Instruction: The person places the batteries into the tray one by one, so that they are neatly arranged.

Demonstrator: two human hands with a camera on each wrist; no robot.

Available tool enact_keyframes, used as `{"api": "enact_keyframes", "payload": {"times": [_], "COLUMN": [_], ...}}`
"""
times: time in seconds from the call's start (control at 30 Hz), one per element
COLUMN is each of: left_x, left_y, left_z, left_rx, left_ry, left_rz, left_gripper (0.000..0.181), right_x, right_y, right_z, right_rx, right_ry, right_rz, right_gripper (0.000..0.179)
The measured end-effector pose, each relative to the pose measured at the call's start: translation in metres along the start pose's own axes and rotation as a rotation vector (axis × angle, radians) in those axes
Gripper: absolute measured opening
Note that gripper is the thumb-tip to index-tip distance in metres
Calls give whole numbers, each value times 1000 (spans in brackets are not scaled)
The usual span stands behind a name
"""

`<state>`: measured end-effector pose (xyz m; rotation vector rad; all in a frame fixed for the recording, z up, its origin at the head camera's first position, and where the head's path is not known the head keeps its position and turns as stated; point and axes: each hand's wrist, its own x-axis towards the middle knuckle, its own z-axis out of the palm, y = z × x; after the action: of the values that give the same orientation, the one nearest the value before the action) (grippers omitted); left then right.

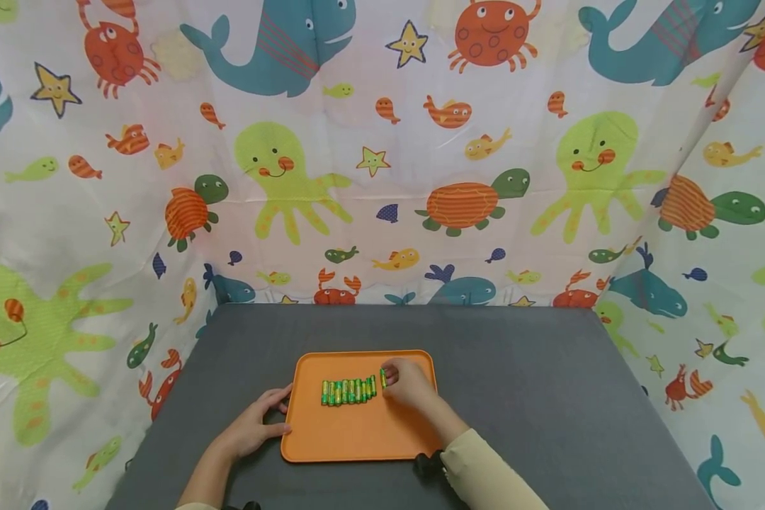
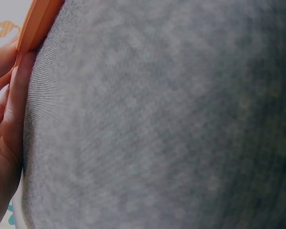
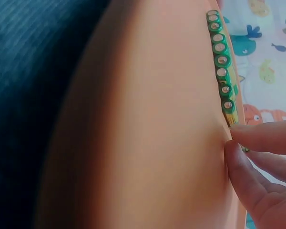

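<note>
On an orange tray (image 1: 331, 439), several small green-and-yellow batteries (image 1: 346, 392) lie side by side in a row. Just past the row's right end, my right hand (image 1: 411, 386) pinches one more battery (image 1: 383, 377) between thumb and fingers, low over the tray. The right wrist view shows the row's round metal ends (image 3: 221, 60) facing the camera, while the fingers mostly hide the pinched battery. My left hand (image 1: 255, 421) rests at the tray's left edge, its extended fingers and thumb touching the rim. In the left wrist view that hand (image 2: 5, 138) meets the orange rim (image 2: 42, 24).
Under the tray spreads a dark grey tabletop (image 1: 516, 382). A white curtain (image 1: 382, 212) printed with sea animals hangs behind and at both sides. Near the tray's lower right corner, a black wrist device (image 1: 428, 465) sits by the right sleeve (image 1: 484, 471).
</note>
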<state>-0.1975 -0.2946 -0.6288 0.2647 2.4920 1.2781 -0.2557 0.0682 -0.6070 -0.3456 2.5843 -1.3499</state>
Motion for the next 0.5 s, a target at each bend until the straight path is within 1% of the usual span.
{"api": "enact_keyframes", "payload": {"times": [0.23, 0.5], "left_x": [0, 3], "left_y": [2, 1], "left_z": [0, 0], "left_rx": [3, -12], "left_ry": [3, 0], "left_rz": [10, 6], "left_gripper": [86, 86], "right_x": [-1, -6], "right_y": [-8, -9], "right_z": [1, 0], "right_rx": [6, 0], "right_ry": [-27, -10], "right_rz": [25, 19], "right_gripper": [46, 48]}}
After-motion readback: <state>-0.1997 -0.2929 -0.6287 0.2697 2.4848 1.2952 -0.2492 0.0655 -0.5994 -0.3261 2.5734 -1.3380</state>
